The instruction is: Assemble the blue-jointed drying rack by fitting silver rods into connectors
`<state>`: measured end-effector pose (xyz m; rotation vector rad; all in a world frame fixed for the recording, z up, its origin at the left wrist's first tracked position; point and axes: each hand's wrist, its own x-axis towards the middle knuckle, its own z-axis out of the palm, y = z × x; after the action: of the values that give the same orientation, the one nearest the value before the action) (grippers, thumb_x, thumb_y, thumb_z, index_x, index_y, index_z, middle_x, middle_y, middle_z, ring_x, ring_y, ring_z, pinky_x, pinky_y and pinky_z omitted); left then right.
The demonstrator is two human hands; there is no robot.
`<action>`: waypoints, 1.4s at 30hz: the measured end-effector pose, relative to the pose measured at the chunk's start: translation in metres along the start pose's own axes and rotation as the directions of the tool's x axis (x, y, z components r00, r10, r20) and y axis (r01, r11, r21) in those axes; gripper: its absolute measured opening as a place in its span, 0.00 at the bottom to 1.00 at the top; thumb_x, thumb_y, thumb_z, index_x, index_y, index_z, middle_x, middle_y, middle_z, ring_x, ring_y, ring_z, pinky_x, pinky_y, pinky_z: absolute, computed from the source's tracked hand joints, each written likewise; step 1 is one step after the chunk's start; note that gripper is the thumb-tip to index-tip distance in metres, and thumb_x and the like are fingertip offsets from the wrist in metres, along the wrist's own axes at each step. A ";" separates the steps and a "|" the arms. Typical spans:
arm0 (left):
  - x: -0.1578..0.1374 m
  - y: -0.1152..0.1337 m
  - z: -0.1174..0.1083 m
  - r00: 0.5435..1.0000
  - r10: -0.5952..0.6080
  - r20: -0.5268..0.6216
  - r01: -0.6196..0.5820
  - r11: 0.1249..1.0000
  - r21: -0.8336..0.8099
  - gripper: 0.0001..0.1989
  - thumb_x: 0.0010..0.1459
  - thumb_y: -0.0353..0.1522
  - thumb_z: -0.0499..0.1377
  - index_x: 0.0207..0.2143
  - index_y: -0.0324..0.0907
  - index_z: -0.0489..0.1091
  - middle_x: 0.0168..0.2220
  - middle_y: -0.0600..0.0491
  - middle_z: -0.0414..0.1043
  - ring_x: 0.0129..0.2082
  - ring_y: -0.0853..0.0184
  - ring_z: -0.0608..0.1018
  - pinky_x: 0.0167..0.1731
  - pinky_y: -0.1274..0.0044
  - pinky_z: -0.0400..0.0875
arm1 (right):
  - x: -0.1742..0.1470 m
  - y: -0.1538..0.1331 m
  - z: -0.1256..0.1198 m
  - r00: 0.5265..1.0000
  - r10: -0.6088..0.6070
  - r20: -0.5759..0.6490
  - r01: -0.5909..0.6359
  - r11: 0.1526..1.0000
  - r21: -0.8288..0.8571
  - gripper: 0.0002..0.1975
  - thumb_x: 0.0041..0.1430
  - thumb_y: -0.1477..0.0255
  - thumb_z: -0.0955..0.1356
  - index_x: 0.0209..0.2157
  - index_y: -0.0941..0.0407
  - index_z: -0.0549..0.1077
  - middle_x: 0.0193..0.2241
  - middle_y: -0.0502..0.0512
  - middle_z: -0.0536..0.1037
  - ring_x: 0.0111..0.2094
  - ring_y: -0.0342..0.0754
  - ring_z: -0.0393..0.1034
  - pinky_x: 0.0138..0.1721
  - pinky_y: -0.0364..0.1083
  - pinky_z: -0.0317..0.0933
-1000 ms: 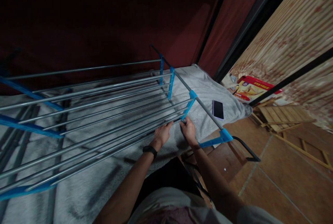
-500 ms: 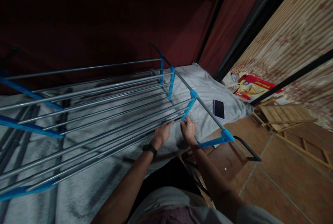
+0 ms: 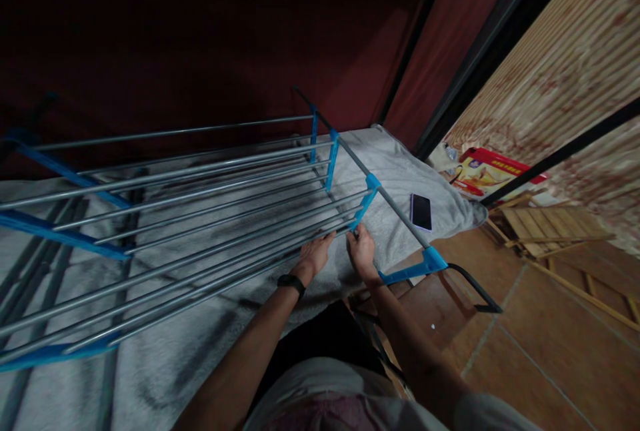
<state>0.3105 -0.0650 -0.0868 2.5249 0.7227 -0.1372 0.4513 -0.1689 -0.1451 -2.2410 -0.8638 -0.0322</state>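
A drying rack [image 3: 200, 169] of grey metal rods and blue plastic brackets spans the left and middle of the view. My left hand [image 3: 316, 255] is closed around the lowest front rods near their right ends, with a dark band on the wrist. Just beside it, my right hand [image 3: 361, 251] pinches the rack at the lower tip of a blue bracket [image 3: 369, 201], where the rods meet it. Its fingertips are partly hidden. Another blue bracket [image 3: 415, 268] hangs from the end bar, to the right of that hand.
Beneath the rack lies a grey blanket [image 3: 395, 157], with a phone [image 3: 421, 211] on it. A red and yellow box [image 3: 490, 174] and a folded wooden piece of furniture [image 3: 555, 224] are on the tiled floor [image 3: 540, 344] at right. A dark red panel [image 3: 225, 31] stands behind.
The rack's left end appears shifted slightly right and up in the view. Both hands stay at nearly the same spots on the rack.
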 end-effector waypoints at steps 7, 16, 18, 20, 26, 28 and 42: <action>0.003 -0.004 0.002 1.000 0.007 0.006 -0.007 1.000 -0.022 0.37 0.59 0.17 0.46 0.69 0.48 0.56 0.65 0.49 0.64 0.62 0.59 0.71 0.61 0.65 0.67 | 0.000 0.002 0.000 1.000 0.004 0.004 -0.004 1.000 0.017 0.16 0.65 0.64 0.63 0.47 0.58 0.73 0.36 0.61 0.77 0.38 0.54 0.70 0.45 0.51 0.63; 0.007 -0.012 0.005 1.000 0.022 0.018 -0.021 0.997 -0.068 0.35 0.61 0.19 0.47 0.69 0.47 0.56 0.67 0.51 0.62 0.64 0.62 0.69 0.64 0.67 0.63 | -0.001 0.005 -0.002 1.000 -0.012 0.012 0.011 0.998 0.066 0.19 0.65 0.64 0.60 0.49 0.58 0.75 0.35 0.58 0.78 0.36 0.52 0.69 0.45 0.49 0.62; 0.007 -0.013 0.005 1.000 0.020 0.019 -0.019 0.997 -0.070 0.35 0.61 0.20 0.47 0.69 0.47 0.56 0.67 0.51 0.62 0.63 0.61 0.70 0.64 0.67 0.64 | -0.001 0.005 -0.002 1.000 -0.003 0.010 0.002 0.998 0.066 0.20 0.65 0.64 0.60 0.50 0.58 0.75 0.35 0.59 0.78 0.37 0.53 0.69 0.46 0.50 0.62; 0.006 -0.013 0.004 1.000 0.025 0.018 -0.023 0.997 -0.070 0.35 0.61 0.20 0.47 0.69 0.47 0.56 0.67 0.51 0.62 0.63 0.61 0.70 0.64 0.67 0.63 | -0.001 0.004 -0.003 1.000 0.004 0.011 -0.005 0.998 0.067 0.21 0.65 0.64 0.60 0.50 0.59 0.75 0.35 0.59 0.78 0.37 0.53 0.69 0.46 0.50 0.62; 0.007 -0.015 0.003 0.998 0.012 0.056 -0.005 0.993 -0.121 0.32 0.63 0.23 0.46 0.69 0.47 0.56 0.67 0.52 0.60 0.64 0.60 0.68 0.64 0.67 0.63 | -0.001 0.005 -0.002 1.000 0.005 0.028 -0.007 0.997 0.079 0.21 0.62 0.69 0.59 0.52 0.58 0.74 0.38 0.59 0.78 0.40 0.53 0.69 0.48 0.50 0.62; 0.010 -0.018 0.005 0.998 0.004 0.059 0.005 0.987 -0.158 0.31 0.64 0.25 0.46 0.69 0.47 0.57 0.67 0.52 0.60 0.65 0.60 0.67 0.64 0.68 0.62 | -0.002 0.005 -0.002 1.000 -0.004 0.024 0.002 0.997 0.079 0.21 0.62 0.70 0.60 0.52 0.59 0.74 0.40 0.60 0.78 0.42 0.53 0.69 0.50 0.50 0.61; 0.026 -0.031 0.018 0.996 0.084 0.030 -0.069 0.936 -0.344 0.28 0.66 0.27 0.43 0.67 0.39 0.60 0.68 0.49 0.59 0.68 0.65 0.62 0.68 0.73 0.54 | -0.004 0.004 -0.003 0.999 -0.030 0.025 0.028 0.998 0.054 0.22 0.61 0.72 0.60 0.53 0.60 0.73 0.42 0.62 0.78 0.44 0.54 0.69 0.53 0.52 0.60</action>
<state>0.3168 -0.0389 -0.1218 2.2045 0.5734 -0.0358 0.4509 -0.1755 -0.1466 -2.1835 -0.9007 0.0067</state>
